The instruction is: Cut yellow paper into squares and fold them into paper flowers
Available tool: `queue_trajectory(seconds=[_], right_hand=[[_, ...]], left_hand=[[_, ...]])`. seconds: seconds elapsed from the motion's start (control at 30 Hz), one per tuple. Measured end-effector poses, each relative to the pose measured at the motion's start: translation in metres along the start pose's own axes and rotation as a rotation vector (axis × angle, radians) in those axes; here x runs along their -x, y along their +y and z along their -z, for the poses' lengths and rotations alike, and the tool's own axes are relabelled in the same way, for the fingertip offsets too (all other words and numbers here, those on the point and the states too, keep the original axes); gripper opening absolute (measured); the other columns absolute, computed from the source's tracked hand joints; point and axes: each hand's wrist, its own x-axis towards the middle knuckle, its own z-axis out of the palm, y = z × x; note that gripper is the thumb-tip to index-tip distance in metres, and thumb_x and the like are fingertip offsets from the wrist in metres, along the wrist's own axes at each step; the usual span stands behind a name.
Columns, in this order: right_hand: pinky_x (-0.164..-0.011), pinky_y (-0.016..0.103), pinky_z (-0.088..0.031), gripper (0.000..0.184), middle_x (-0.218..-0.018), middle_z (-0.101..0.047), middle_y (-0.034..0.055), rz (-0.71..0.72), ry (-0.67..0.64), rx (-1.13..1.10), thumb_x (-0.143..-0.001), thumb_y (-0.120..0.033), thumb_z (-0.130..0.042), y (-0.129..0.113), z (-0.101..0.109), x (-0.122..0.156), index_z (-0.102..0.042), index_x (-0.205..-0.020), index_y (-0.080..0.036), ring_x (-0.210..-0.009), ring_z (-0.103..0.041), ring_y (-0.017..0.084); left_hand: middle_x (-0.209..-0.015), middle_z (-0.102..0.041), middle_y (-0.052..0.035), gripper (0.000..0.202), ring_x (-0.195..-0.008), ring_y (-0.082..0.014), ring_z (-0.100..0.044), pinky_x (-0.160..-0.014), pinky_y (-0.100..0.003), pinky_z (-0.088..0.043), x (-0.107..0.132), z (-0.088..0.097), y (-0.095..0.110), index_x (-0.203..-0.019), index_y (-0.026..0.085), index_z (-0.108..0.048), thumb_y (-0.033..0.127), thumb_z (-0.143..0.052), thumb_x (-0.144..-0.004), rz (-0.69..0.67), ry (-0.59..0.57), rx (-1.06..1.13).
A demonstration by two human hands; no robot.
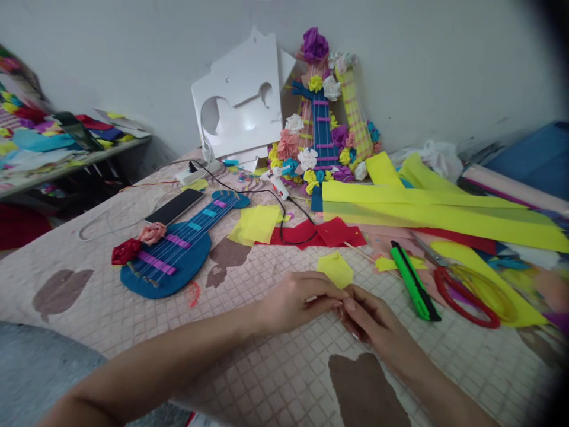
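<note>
My left hand [296, 301] and my right hand [371, 320] meet low in the middle of the view, fingertips pinched together over the quilted cloth. Whatever sits between the fingers is too small to make out. Just beyond the fingertips lies a small cut piece of yellow paper [335, 270]. A thin wooden stick [361, 251] lies past it. A green utility knife [414, 288] rests to the right of my right hand, and red-handled scissors [466, 293] lie further right.
A blue felt guitar [178, 252] with paper roses lies at left beside a phone [175, 206]. A glue gun [276, 179] and its black cord sit mid-table. Yellow paper strips [427, 204], red paper [320, 233], flower-covered guitars [322, 127] and white cardboard [242, 107] stand behind.
</note>
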Motion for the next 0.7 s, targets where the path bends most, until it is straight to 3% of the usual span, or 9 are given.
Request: queue_trajectory(seconds=[0.1, 0.2, 0.3, 0.5, 0.7], right_hand=[[-0.046, 0.022, -0.023, 0.031, -0.064, -0.041, -0.0044, -0.016, -0.022, -0.045, -0.090, -0.047, -0.046, 0.002, -0.002, 0.001, -0.048, -0.077, -0.019, -0.050, -0.033, 0.006], [-0.047, 0.021, -0.024, 0.031, -0.064, -0.042, -0.0042, -0.033, -0.020, -0.068, -0.091, -0.047, -0.046, 0.003, -0.002, 0.002, -0.048, -0.077, -0.019, -0.051, -0.033, 0.007], [-0.045, 0.021, -0.022, 0.033, -0.062, -0.040, -0.0047, -0.038, -0.005, -0.069, -0.090, -0.048, -0.046, 0.003, -0.002, 0.002, -0.046, -0.073, -0.019, -0.050, -0.033, 0.007], [-0.044, 0.022, -0.022, 0.034, -0.062, -0.042, -0.0043, -0.040, -0.005, -0.034, -0.090, -0.049, -0.046, 0.004, -0.001, 0.001, -0.047, -0.075, -0.018, -0.049, -0.033, 0.006], [-0.045, 0.022, -0.021, 0.031, -0.064, -0.045, -0.0036, -0.091, -0.030, -0.038, -0.090, -0.046, -0.046, 0.008, -0.001, 0.002, -0.048, -0.075, -0.019, -0.050, -0.033, 0.006]], left_hand=[[-0.087, -0.069, -0.0092, 0.019, -0.080, -0.0127, -0.064, -0.072, -0.023, -0.052, 0.000, -0.001, 0.004, -0.093, 0.012, -0.066, 0.019, -0.049, -0.089, -0.022, 0.020, -0.054], [-0.083, -0.069, -0.0070, 0.017, -0.074, -0.0114, -0.063, -0.067, -0.021, -0.051, -0.001, -0.002, 0.005, -0.091, 0.012, -0.066, 0.019, -0.051, -0.088, 0.072, 0.034, -0.016], [-0.085, -0.069, -0.0063, 0.016, -0.078, -0.0113, -0.064, -0.071, -0.021, -0.051, -0.003, 0.001, 0.003, -0.093, 0.013, -0.067, 0.019, -0.053, -0.088, 0.105, 0.005, 0.047], [-0.088, -0.069, -0.0070, 0.017, -0.080, -0.0118, -0.064, -0.074, -0.021, -0.051, -0.002, 0.004, -0.002, -0.096, 0.013, -0.066, 0.024, -0.055, -0.088, 0.003, -0.049, -0.045], [-0.092, -0.066, -0.0098, 0.022, -0.086, -0.0133, -0.061, -0.078, -0.022, -0.050, 0.001, 0.003, -0.007, -0.097, 0.009, -0.062, 0.020, -0.043, -0.094, -0.197, -0.182, -0.297]])
